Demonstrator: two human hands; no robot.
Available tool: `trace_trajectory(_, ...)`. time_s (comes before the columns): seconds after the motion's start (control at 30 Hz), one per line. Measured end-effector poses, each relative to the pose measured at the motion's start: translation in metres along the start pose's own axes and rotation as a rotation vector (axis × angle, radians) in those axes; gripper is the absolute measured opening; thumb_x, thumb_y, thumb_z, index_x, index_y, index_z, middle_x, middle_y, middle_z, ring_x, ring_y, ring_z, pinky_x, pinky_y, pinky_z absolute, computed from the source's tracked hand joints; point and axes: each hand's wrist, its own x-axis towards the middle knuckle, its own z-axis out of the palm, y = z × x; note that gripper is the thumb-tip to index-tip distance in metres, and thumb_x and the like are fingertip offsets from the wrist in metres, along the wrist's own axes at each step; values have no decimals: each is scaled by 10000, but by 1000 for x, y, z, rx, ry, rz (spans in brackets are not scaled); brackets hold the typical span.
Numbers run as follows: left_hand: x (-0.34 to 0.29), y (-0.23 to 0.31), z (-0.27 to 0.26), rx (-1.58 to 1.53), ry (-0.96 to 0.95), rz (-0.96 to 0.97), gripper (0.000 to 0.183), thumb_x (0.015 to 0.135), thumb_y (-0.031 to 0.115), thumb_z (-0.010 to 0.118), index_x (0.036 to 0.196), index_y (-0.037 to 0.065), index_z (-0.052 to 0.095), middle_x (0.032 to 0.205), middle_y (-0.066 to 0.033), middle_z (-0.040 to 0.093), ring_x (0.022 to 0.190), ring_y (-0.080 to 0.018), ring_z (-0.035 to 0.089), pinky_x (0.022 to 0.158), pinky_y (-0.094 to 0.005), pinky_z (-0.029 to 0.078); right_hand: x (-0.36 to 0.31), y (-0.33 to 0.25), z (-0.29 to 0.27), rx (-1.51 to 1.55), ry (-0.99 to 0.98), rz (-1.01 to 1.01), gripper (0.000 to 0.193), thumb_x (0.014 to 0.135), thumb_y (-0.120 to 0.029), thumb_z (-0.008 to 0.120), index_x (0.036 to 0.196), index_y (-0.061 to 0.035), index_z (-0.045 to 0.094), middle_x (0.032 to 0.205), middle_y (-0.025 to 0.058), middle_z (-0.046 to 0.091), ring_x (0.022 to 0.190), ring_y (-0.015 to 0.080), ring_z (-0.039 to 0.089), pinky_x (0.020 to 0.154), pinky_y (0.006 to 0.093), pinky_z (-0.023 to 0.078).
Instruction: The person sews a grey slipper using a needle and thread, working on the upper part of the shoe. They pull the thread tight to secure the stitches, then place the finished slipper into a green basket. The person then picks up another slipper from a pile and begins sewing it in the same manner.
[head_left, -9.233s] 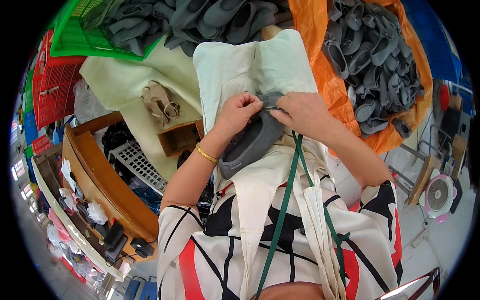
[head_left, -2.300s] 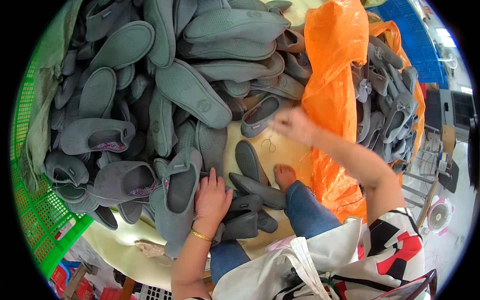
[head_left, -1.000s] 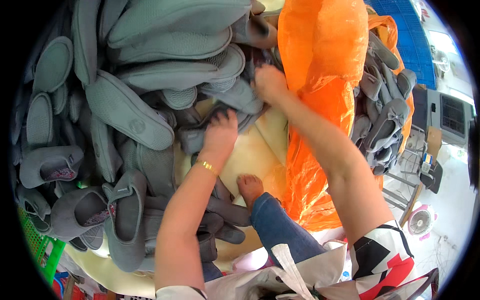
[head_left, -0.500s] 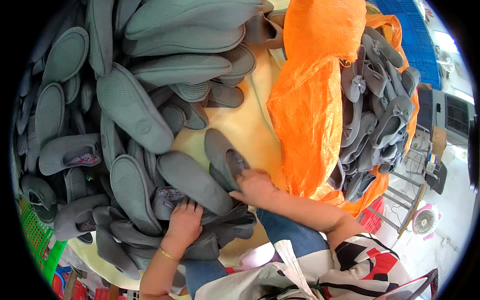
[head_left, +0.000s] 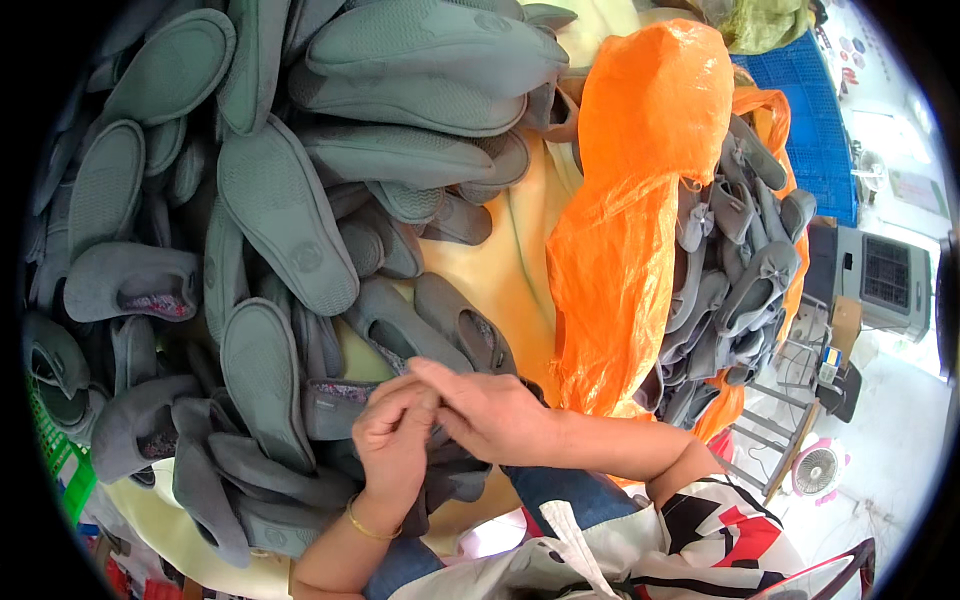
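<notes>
My left hand [head_left: 394, 432] and my right hand [head_left: 492, 412] meet in front of me, fingertips pressed together. Both are closed; whatever is between them, if anything, is too small or hidden to name. Just beyond them two grey slip-on shoes lie side by side with their openings up, the left shoe [head_left: 392, 318] and the right shoe [head_left: 462, 318]; my hands cover their near ends. Another grey shoe [head_left: 328, 408] with a patterned lining rests beside my left hand. A sole-up shoe [head_left: 262, 375] leans to its left.
A large heap of grey shoes [head_left: 290, 215] covers the left of the yellow surface [head_left: 515, 240]. An orange sack [head_left: 615, 270] on the right holds more grey shoes with bows [head_left: 760, 285]. Behind stand blue crates [head_left: 800, 130]; a pink-and-white fan [head_left: 818, 468] is at far right.
My right hand has let go of the shoe and moved left to meet my left hand. The sole-up shoe by my left hand now lies opening up beside the other.
</notes>
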Motion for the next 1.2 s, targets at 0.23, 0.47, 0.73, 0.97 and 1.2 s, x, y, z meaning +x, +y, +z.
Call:
trace_trajectory(0.23, 11, 13, -11, -484, 33, -129, 188, 1034, 236, 512, 937, 78, 543, 584, -9, 506, 438, -98, 441, 418, -258, 424, 99, 64, -65, 160, 203, 144, 302, 929, -229, 676, 1151, -28, 635, 926, 98, 670, 822, 129, 667, 736, 264, 533)
trace_trajectory(0.47, 7, 5, -19, -379, 94, -282, 223, 1030, 238, 515, 886, 74, 558, 530, 31, 415, 419, -81, 390, 409, -252, 380, 27, 287, -229, -1115, 141, 483, 81, 822, -86, 604, 863, -41, 658, 860, 175, 646, 844, 347, 629, 736, 453, 495)
trace_trajectory(0.73, 10, -6, -19, -365, 139, -269, 203, 1022, 202, 535, 887, 56, 574, 553, 14, 443, 457, -73, 413, 439, -242, 403, 82, 228, -220, -900, 115, 446, 209, 848, -215, 632, 865, -6, 641, 984, 195, 648, 960, 356, 620, 842, 472, 491)
trace_trajectory(0.97, 11, -17, -19, -352, 152, -290, 199, 1020, 208, 542, 897, 57, 581, 572, 9, 471, 468, -76, 438, 446, -241, 415, 144, 257, -205, -869, 108, 774, 312, 889, -281, 629, 1124, -78, 599, 1148, 185, 603, 1147, 357, 560, 971, 475, 468)
trace_trajectory(1.2, 10, -14, -34, -371, 203, -300, 200, 1017, 211, 547, 900, 55, 592, 572, 6, 487, 464, -82, 451, 447, -243, 425, 70, 274, -207, -775, 127, 575, 499, 971, -284, 580, 1406, -118, 400, 1404, 161, 458, 1286, 369, 469, 1035, 515, 460)
